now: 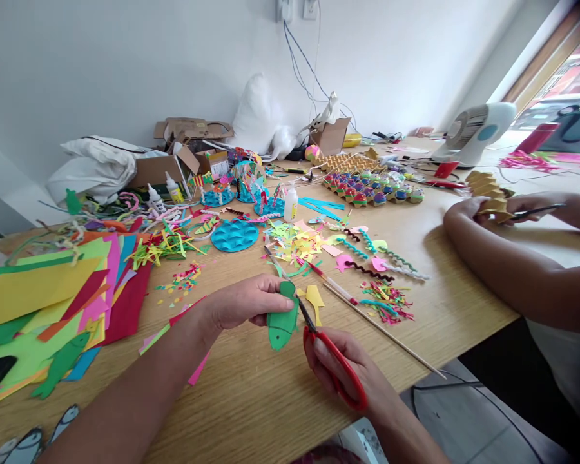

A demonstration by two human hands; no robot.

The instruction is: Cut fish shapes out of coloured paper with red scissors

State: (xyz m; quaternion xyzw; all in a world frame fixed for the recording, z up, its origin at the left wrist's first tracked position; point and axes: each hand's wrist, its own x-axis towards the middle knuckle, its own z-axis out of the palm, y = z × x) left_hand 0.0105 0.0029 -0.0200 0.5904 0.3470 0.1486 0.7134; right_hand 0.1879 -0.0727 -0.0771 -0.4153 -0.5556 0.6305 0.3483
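Note:
My left hand [258, 298] pinches a green paper fish [281, 327] between thumb and fingers, its head pointing down towards me. A dark eye and drawn lines show on the paper. My right hand [341, 370] is wrapped round the red handles of a pair of scissors [348, 380]. The scissor blades lie just at the right edge of the fish; whether they touch it I cannot tell. Beyond the blades lies a yellow paper scrap [314, 298]. A long thin wooden stick with a brush-like red end [381, 320] lies to the right.
Coloured paper sheets [77, 290] are stacked at the left, with another green paper fish [65, 364] on them. Paper scraps, pipe cleaners [367, 270], a blue scalloped disc [235, 234] and a glue bottle [290, 205] lie ahead. At the right, a co-worker's hands hold scissors and an egg-carton piece [495, 205].

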